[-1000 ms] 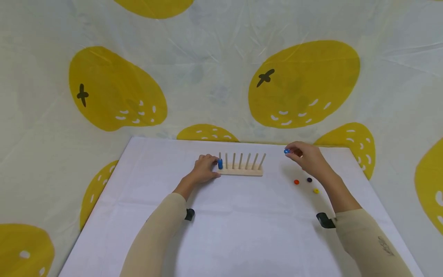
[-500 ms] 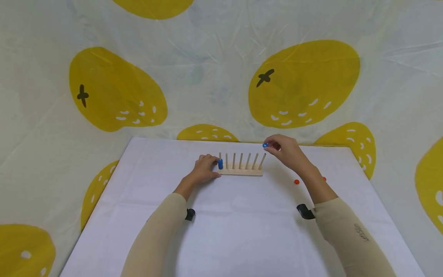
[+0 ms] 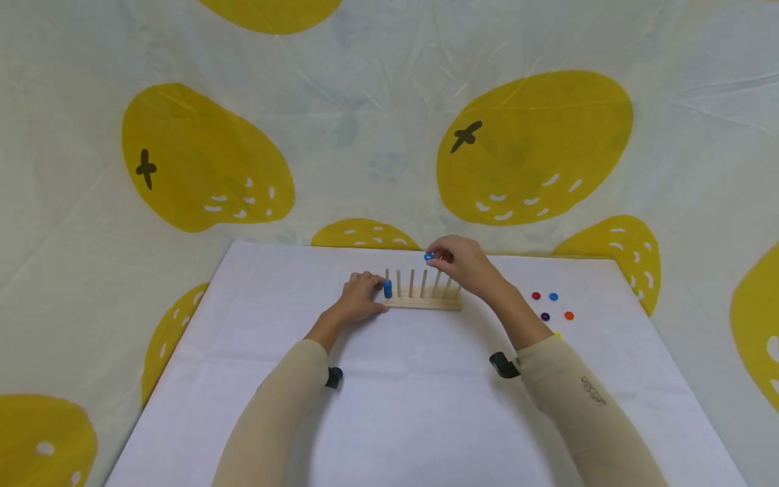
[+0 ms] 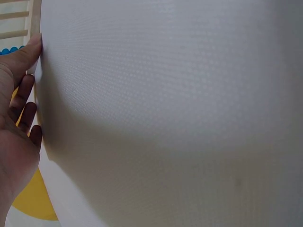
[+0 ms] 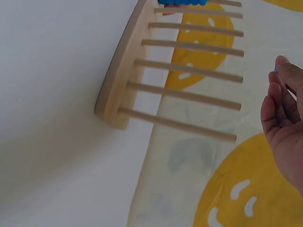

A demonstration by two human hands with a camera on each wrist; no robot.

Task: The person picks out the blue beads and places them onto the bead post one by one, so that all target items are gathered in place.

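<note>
A wooden peg rack (image 3: 424, 304) with a row of upright pegs stands near the table's far side. Blue beads (image 3: 387, 289) are stacked on its leftmost peg. My left hand (image 3: 360, 297) holds the rack's left end; the left wrist view has the thumb (image 4: 31, 49) against the base's edge. My right hand (image 3: 465, 262) pinches a blue bead (image 3: 429, 256) between thumb and fingers, above the pegs right of the rack's middle. In the right wrist view the fingers nearly hide that bead, and the other pegs (image 5: 189, 72) are bare.
To the right on the white-covered table (image 3: 414, 419) lie loose beads: red (image 3: 535, 295), blue (image 3: 553, 297), dark purple (image 3: 545, 316) and orange (image 3: 569, 316). A yellow bead (image 3: 558, 335) is partly behind the right sleeve. A patterned cloth (image 3: 377, 135) hangs behind the table.
My right hand has moved left with the blue bead, from above the table's right side to over the rack. Loose beads have come into view behind it. The left hand stays put.
</note>
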